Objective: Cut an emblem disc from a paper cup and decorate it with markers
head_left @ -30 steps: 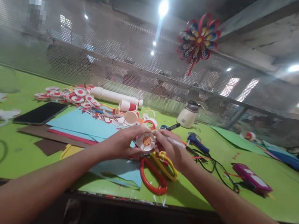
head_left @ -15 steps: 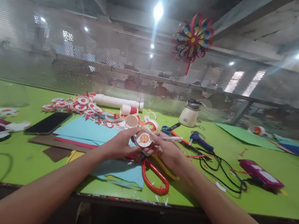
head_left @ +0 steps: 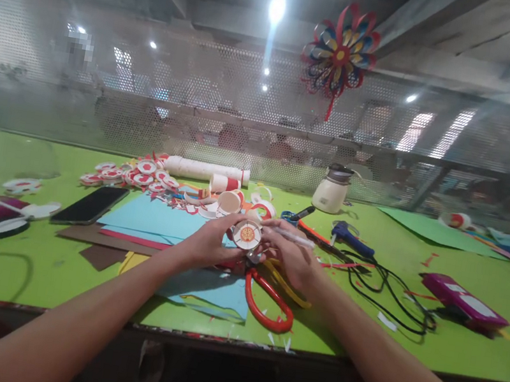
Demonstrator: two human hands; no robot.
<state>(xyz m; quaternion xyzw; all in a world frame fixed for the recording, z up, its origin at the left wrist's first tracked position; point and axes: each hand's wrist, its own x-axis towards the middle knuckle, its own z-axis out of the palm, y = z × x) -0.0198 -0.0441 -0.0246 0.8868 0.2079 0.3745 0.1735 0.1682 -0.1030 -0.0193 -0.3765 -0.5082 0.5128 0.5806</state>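
Both hands are holding things: left hand is pinching a small round disc, right hand is gripping a pen, partly hiding scissors underneath.

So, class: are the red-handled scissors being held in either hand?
No: the red-handled scissors lie on the green table below both hands, which hold a round paper disc.

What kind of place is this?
Probably a paper-craft workshop: coloured paper sheets, scissors and cut paper cups crowd a green table, and a paper pinwheel hangs above.

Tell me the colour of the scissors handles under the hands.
Red on the scissors, a yellow pair beside; head view.
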